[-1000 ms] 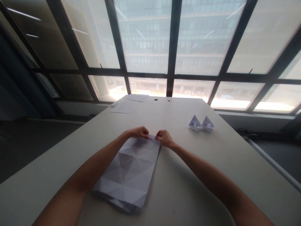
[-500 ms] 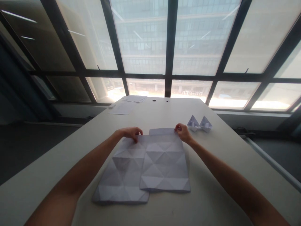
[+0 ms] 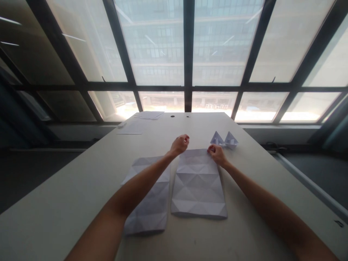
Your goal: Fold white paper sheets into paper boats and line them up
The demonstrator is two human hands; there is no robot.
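The creased sheet (image 3: 199, 192) lies on the table (image 3: 190, 243), its far right corner pinched by the right hand (image 3: 216, 153). Near its far left corner is the left hand (image 3: 180, 144), fingers curled, any grip impossible to tell. A second sheet (image 3: 154, 204) lies just left of it, two folded paper shapes (image 3: 231, 141) beyond its far right corner.

1. A slim lane of white tabletop (image 3: 169, 206) separates two sheets of creased paper, the left sheet (image 3: 154, 199) and the right sheet (image 3: 199, 190).
2. The left forearm (image 3: 141, 190) slants over the left sheet, obstructing access from above.
3. The right hand (image 3: 216, 154) occupies the right sheet's far right corner, crowding the near side of two folded paper boats (image 3: 231, 141).
4. Beyond the left hand (image 3: 180, 144), open tabletop runs between loose papers (image 3: 149, 115) and boats.
5. Bare surface flanks both arms' outer sides.
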